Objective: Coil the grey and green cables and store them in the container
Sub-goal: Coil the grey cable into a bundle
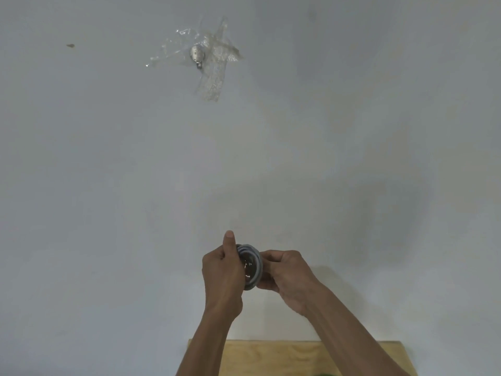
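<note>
- Filling most of the view is a pale grey wall [352, 131], with a small metal fitting [197, 56] stuck to it under crossed strips of clear tape [214, 74].
- Showing at the bottom edge is a strip of light plywood counter [271, 356], with a sliver of green [322, 374] peeking in at the very bottom; it may be the green cable, but too little is showing to tell. No container is appearing in view.
- Both forearms are reaching up from below, and the hands are meeting in front of the wall, above the counter.
- The left hand [222, 275] is clenching around one side of the grey cable [253, 267], thumb pointing up along the bundle.
- The right hand [287, 275] is pinching the opposite side with curled fingers, so each grip is grasping the coil.
- The grey cable is sitting between the two hands as several stacked round loops, held off the counter.
- It is looking light and flexible yet springy, so the loops are likely wanting to fan open once released.
- Its smooth jacket is probably slippery; the best hold is across all the loops at once, pinching the bundle on opposite sides instead of a single strand.
</note>
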A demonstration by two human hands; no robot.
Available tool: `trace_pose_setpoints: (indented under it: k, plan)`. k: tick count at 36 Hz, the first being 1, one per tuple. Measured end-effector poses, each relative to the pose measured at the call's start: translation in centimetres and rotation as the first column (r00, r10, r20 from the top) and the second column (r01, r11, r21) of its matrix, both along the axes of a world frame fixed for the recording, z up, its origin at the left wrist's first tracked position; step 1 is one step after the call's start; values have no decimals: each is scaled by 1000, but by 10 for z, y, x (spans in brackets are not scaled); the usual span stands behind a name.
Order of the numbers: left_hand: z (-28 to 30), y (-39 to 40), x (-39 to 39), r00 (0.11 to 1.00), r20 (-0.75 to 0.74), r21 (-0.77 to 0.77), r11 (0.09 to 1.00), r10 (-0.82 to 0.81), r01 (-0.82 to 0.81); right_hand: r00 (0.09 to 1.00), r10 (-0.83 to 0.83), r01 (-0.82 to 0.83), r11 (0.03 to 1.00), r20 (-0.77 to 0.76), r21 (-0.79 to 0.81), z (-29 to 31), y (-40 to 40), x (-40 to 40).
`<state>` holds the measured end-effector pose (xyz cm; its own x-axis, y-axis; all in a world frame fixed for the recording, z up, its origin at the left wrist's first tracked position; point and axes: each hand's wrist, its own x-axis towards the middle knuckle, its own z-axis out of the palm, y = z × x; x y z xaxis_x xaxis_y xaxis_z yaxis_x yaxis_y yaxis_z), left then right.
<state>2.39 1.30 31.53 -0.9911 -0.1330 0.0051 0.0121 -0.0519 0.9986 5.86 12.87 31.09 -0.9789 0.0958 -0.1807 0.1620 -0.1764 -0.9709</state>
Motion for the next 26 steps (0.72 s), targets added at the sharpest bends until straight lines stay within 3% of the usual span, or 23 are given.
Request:
trace_pose_setpoints:
  k: [5,10,18,26]
  plan:
    - [-2,-1,0,999,-36,-96,994,41,-44,1000,21,-20,993,-10,114,-1,-4,5]
    - [-7,-1,0,992,-75,-171,979,98,-109,998,69,-69,997,-4,26,0,-3,5]
    - [-16,-6,0,997,-39,-185,980,63,-69,981,187,-185,982,-44,41,-3,0,10]
    - [-13,-7,7,979,-199,-215,972,49,-93,973,222,-223,975,-66,-5,-8,4,13]
